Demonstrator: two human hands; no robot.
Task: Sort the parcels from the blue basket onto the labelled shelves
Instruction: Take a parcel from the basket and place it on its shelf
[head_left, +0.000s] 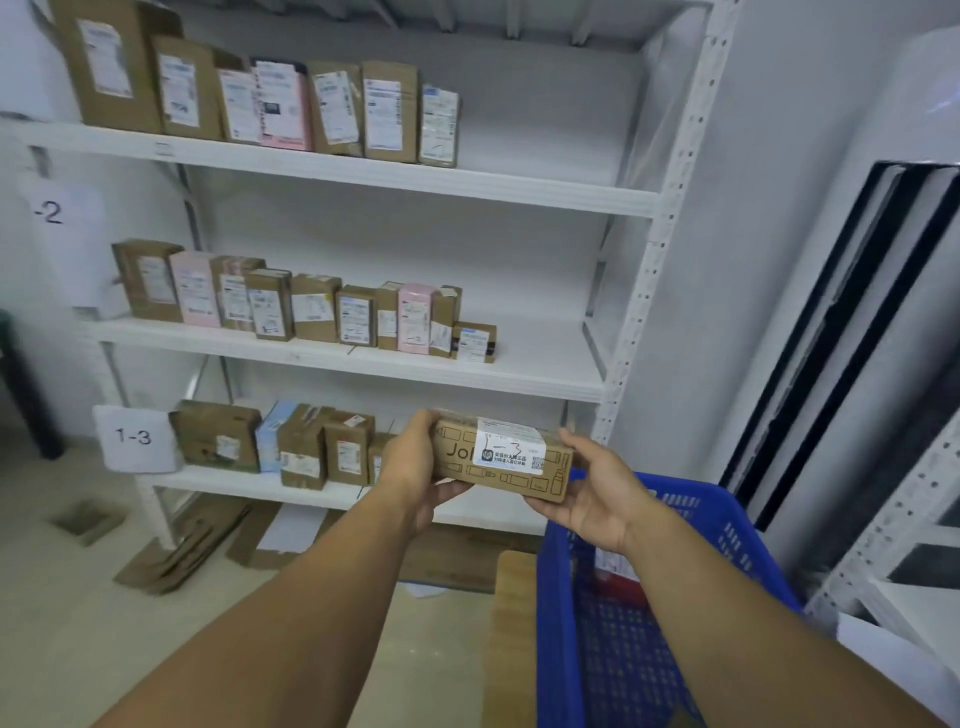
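I hold a long brown cardboard parcel (498, 465) in front of the lowest shelf; its white label carries a handwritten "1-3". My left hand (415, 467) grips its left end and my right hand (592, 493) cups its right end from below. The blue basket (727, 525) stands at the lower right under my right arm, with a parcel partly visible inside. A paper sign reading "1-3" (134, 437) hangs at the left of the lowest shelf (234, 480), and a sign ending in "-2" (49, 213) marks the shelf above.
Three white shelves hold rows of upright parcels on their left halves; the right halves are bare. Flattened cardboard (187, 545) lies on the floor under the rack. A wooden board (514, 623) stands left of the basket. Another white rack (893, 530) is at the far right.
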